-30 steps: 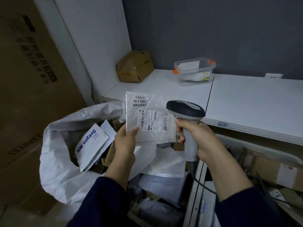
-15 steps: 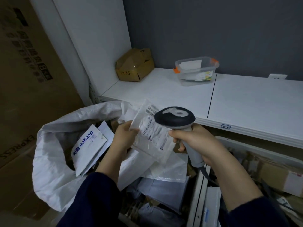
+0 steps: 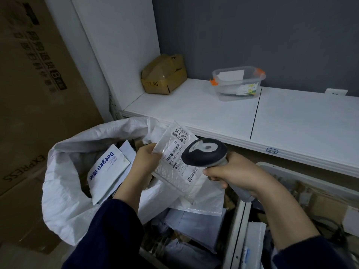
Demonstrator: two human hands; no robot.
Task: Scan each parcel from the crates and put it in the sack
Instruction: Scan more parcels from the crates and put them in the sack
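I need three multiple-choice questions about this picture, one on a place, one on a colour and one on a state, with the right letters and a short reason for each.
1. Where does the clear plastic tub stand?
A. on the white shelf
B. on the floor
C. on a chair

2. What colour are the tub's clips?
A. green
B. orange
C. blue

3. What is the left hand doing?
A. hanging idle
B. pressing flat on a door
C. pinching the labelled parcel

Answers: 1 A, its base rests on the shelf top; 2 B, both clips at its rim are orange; 3 C, thumb and fingers grip the parcel's edge.
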